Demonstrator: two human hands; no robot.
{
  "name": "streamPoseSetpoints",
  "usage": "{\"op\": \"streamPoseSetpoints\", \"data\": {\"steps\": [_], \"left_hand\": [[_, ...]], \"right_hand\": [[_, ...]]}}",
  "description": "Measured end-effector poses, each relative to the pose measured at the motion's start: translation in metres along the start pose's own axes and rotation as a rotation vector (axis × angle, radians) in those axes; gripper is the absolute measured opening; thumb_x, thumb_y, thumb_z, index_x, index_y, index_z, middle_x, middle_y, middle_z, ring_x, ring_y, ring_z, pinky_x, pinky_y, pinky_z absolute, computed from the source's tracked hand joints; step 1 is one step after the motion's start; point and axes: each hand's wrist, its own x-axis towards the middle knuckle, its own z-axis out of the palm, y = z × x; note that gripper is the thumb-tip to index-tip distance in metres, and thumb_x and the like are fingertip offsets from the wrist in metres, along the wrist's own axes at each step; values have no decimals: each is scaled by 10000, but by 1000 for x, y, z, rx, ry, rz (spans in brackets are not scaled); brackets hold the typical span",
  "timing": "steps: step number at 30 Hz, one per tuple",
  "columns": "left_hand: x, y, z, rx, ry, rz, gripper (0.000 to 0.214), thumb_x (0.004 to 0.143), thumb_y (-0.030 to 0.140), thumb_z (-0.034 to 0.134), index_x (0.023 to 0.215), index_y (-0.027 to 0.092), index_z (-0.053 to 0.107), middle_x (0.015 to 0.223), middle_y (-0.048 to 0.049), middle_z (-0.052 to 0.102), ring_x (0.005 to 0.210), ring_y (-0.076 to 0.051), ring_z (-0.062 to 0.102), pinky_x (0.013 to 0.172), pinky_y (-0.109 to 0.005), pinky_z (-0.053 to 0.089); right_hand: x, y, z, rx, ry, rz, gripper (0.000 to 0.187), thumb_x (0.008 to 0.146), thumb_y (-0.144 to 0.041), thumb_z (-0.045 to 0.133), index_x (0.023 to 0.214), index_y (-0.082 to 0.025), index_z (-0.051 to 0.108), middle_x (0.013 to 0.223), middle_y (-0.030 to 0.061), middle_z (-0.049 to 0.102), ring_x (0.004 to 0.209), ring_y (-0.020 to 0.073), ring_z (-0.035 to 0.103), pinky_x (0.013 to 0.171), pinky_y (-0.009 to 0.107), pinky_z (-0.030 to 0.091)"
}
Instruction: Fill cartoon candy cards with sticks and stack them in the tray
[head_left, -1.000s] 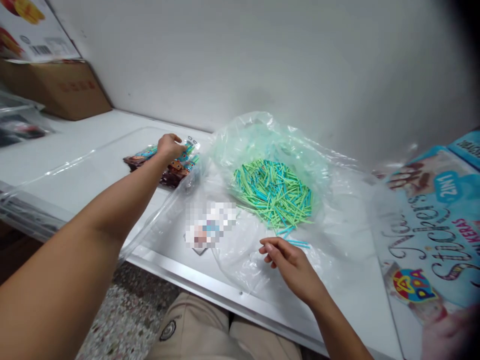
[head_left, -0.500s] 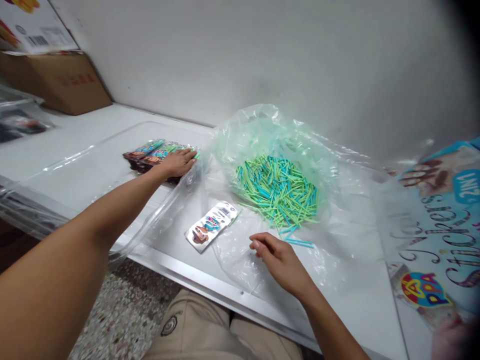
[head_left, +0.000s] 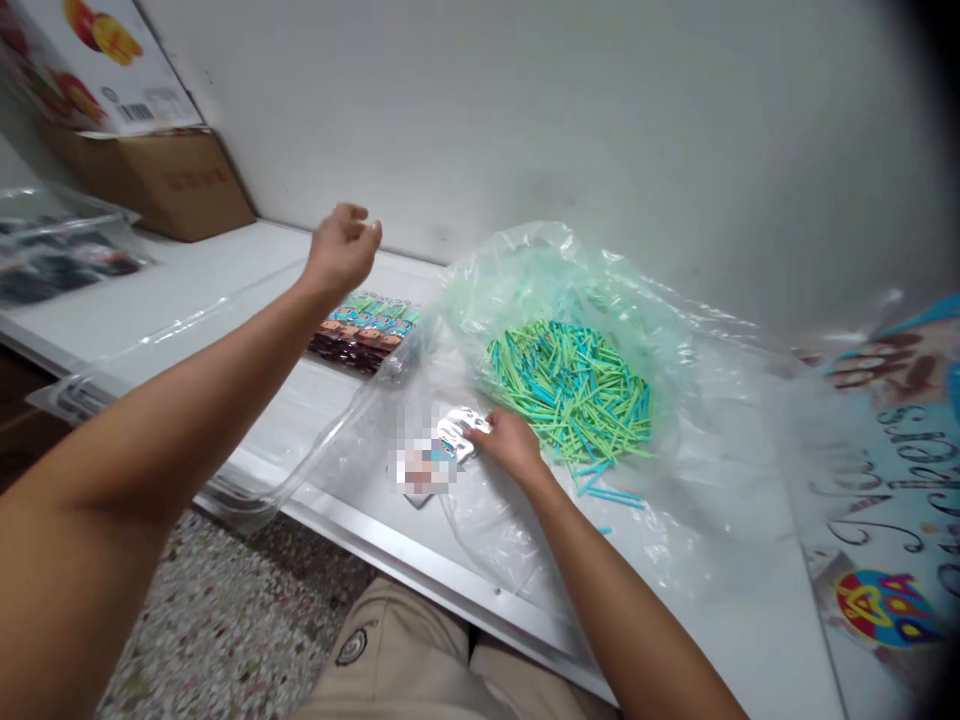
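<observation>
Above a clear plastic tray (head_left: 172,335), my left hand (head_left: 345,248) is raised with its fingers loosely bent and apart, holding nothing. Just below it, in the tray, lies a row of small printed packets (head_left: 364,330) with brown, blue and green colouring. My right hand (head_left: 511,442) pinches the upper end of a single white packet (head_left: 452,436) between thumb and fingers. That packet rests on the plastic, its lower part blurred. Right behind this hand, a pile of green and blue thin sticks (head_left: 574,390) fills an open clear plastic bag (head_left: 555,265).
A few loose blue sticks (head_left: 611,497) lie in front of the pile. At the far left are a cardboard box (head_left: 176,185) with a white printed box (head_left: 124,75) on it, and another clear tray (head_left: 67,250). A printed sticker sheet (head_left: 892,480) stands at the right.
My left hand has lifted off the packets in the tray and risen. My right hand has moved left and taken hold of the single packet's end. The view has shifted slightly.
</observation>
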Motion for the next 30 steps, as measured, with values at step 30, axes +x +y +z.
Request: {"op": "streamPoseSetpoints", "data": {"steps": [30], "left_hand": [[-271,86,69,-883,-756,-789,281,572,382,818,672,136,726,662,-65,698,606,-149,622,619,-267,472]], "right_hand": [[-102,159,-84,-363,-5,-72,274,907,-240,442,1112,-187,616,1070,87,645,951,202,608,754,280,416]]}}
